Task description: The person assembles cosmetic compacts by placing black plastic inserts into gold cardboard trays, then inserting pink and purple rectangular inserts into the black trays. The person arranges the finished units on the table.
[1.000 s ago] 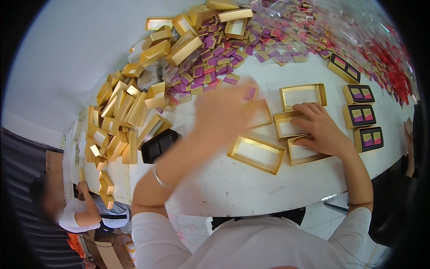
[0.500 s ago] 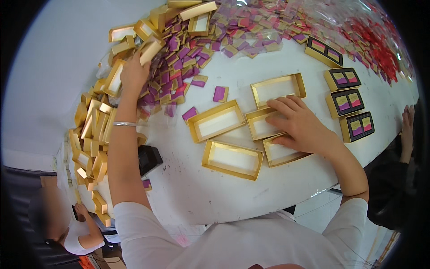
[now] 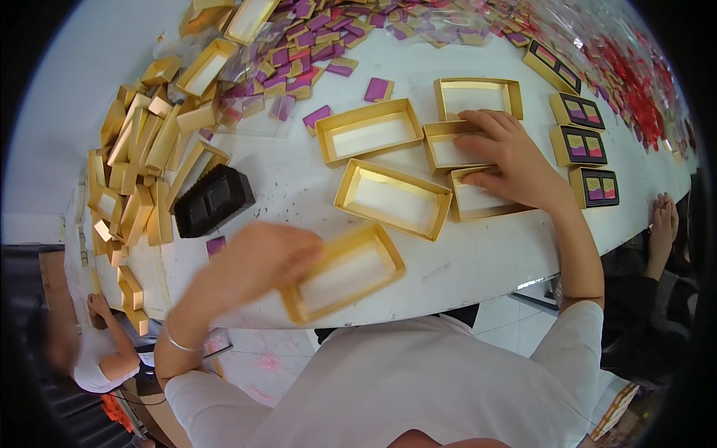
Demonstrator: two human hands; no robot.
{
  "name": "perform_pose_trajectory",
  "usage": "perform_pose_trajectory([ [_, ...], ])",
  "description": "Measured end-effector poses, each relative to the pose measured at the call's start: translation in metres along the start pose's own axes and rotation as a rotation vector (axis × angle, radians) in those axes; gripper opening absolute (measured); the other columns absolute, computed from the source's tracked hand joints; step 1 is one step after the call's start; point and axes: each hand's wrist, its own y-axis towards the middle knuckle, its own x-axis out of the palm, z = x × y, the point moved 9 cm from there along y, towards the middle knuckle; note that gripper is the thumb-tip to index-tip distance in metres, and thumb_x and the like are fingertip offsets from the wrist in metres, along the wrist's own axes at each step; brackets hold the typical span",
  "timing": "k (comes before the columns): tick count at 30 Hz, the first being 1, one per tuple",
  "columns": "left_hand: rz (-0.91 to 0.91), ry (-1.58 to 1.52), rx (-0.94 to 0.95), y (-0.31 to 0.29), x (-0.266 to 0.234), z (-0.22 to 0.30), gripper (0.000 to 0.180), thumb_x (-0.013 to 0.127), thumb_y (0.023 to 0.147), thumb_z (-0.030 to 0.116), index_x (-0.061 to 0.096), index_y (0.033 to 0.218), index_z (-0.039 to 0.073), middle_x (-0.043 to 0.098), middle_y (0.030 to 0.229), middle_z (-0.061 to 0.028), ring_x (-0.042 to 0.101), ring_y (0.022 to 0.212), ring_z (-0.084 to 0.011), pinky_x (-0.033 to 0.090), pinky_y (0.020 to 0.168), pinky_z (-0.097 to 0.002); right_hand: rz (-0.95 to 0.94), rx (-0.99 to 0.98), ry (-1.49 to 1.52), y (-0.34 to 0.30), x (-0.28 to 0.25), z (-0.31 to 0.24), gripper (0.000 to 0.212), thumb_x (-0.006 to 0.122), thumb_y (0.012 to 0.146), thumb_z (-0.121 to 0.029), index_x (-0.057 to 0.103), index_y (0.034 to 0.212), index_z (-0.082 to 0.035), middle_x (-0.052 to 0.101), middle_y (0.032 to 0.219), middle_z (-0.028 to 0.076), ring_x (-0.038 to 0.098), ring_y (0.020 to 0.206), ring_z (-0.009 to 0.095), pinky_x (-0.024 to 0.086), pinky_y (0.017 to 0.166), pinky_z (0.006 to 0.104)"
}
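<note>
Low over the near side of the table, my left hand (image 3: 272, 257) grips the left end of an open gold box (image 3: 347, 278); hand and box are slightly blurred. Spread across three gold trays at the right, my right hand (image 3: 519, 160) has its fingers over the far box (image 3: 478, 93) and the middle box (image 3: 452, 145), and its thumb over the near box (image 3: 485, 200). Two more open gold boxes, one farther (image 3: 370, 134) and one nearer (image 3: 393, 198), lie left of these. All show white bottoms.
Gold boxes (image 3: 138, 164) heap up at the left beside a black plastic insert (image 3: 213, 200). Purple-and-gold packets (image 3: 321, 45) spread along the back. Filled boxes (image 3: 582, 145) line the right. A co-worker's hand (image 3: 661, 224) is at the right edge; another person (image 3: 104, 343) is lower left.
My left hand has come from the box pile at the far left to the near table edge, now with a gold box. The right hand stays over the same boxes; the view has shifted.
</note>
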Motion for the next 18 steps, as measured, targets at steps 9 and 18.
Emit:
perform_pose_trajectory([
  [9, 0.626, 0.336, 0.279, 0.021, 0.011, 0.041, 0.017, 0.069, 0.076, 0.024, 0.060, 0.078, 0.011, 0.050, 0.066, -0.0018, 0.052, 0.059, -0.0166, 0.043, 0.048, -0.0280, -0.069, 0.027, -0.019, 0.005, 0.001, -0.005, 0.046, 0.073, 0.071, -0.016, 0.058, 0.113, -0.005, 0.045, 0.133, 0.014, 0.041, 0.123, 0.033, 0.034, 0.102, 0.0415],
  [18, 0.904, 0.401, -0.365, -0.106, -0.075, -0.056, 0.028, 0.074, 0.072, 0.014, 0.064, 0.095, 0.003, 0.061, 0.100, -0.0119, 0.058, 0.092, -0.0285, 0.047, 0.078, -0.0346, 0.189, -0.040, 0.116, 0.019, -0.046, -0.038, 0.033, 0.068, 0.078, -0.013, 0.061, 0.109, -0.004, 0.049, 0.131, 0.014, 0.044, 0.123, 0.034, 0.040, 0.099, 0.0423],
])
